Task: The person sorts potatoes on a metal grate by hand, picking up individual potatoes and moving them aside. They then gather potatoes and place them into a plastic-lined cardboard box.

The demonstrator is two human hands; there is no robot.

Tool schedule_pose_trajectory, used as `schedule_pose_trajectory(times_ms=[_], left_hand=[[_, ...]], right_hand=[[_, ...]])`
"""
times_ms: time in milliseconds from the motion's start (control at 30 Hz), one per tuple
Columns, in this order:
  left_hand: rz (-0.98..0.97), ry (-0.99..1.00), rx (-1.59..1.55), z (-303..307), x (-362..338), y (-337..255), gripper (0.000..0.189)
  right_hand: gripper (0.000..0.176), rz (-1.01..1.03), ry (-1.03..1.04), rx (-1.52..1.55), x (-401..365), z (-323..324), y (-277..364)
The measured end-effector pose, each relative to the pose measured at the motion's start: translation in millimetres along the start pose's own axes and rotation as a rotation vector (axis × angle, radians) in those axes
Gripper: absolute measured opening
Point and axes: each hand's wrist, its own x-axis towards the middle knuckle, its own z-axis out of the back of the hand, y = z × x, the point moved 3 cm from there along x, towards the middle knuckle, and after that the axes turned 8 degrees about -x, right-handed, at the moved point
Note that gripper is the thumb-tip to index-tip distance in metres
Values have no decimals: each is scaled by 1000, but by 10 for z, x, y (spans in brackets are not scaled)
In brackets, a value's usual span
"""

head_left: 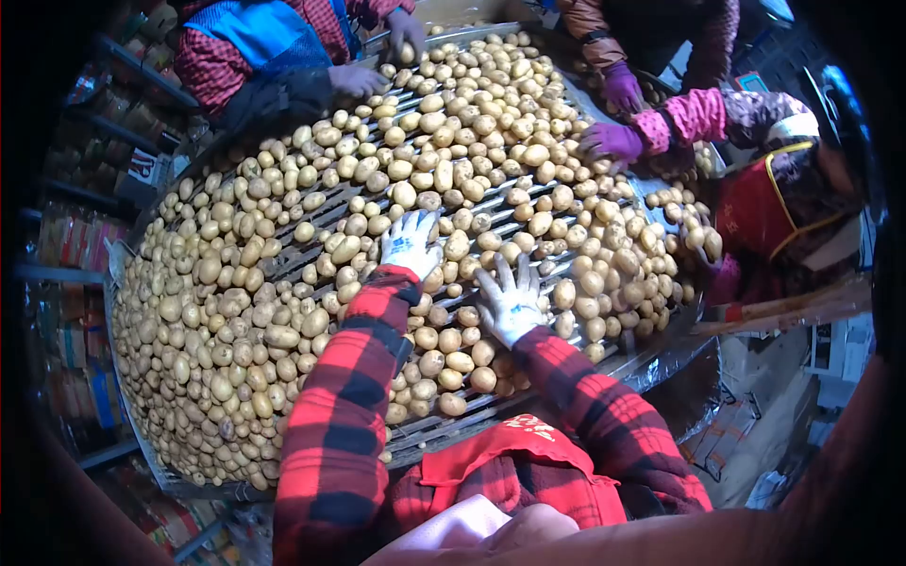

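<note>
Many pale yellow potatoes (472, 113) cover a slatted metal sorting table (326, 212). My left hand (411, 243), in a white-and-grey work glove, lies palm down on potatoes near the middle, its fingers stretched forward. To its right and a little nearer to me, my right hand (511, 300) wears a matching glove; its fingers are spread over potatoes and slats. Neither hand is closed around a potato. What lies under the palms is hidden.
Across the table, a co-worker's gloved hand (357, 80) touches potatoes at the far left. Purple-gloved hands of other people (613, 141) work at the right edge. Shelving (142, 71) stands to the left. The densest potato heap (189, 349) lies at the left end.
</note>
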Motion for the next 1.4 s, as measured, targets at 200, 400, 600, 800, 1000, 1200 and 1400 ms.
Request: schedule_pose_trajectory(times_ms=[200,400,600,800,1000,1200,1400], left_hand=[[-108,-144,-45,13,-148,44,47],[-70,-58,-218,88,-1145,-243,50],[-101,-99,-207,-203,-1985,-690,56],[-152,31,-168,-305,-2299,-934,50],[-333,-1,-468,-656,-2204,-1270,49],[-158,-409,-331,-186,-1447,-690,40],[-7,-172,-186,-711,-1331,-797,70]], right_hand=[[53,-143,-172,-189,775,34,-830],[65,-325,-112,-350,1089,157,-1698],[57,185,-172,196,130,273,-417],[52,296,105,96,-719,304,-53],[46,74,-105,115,-477,504,-448],[56,255,-194,140,622,257,179],[37,84,-176,50,515,-130,-373]])
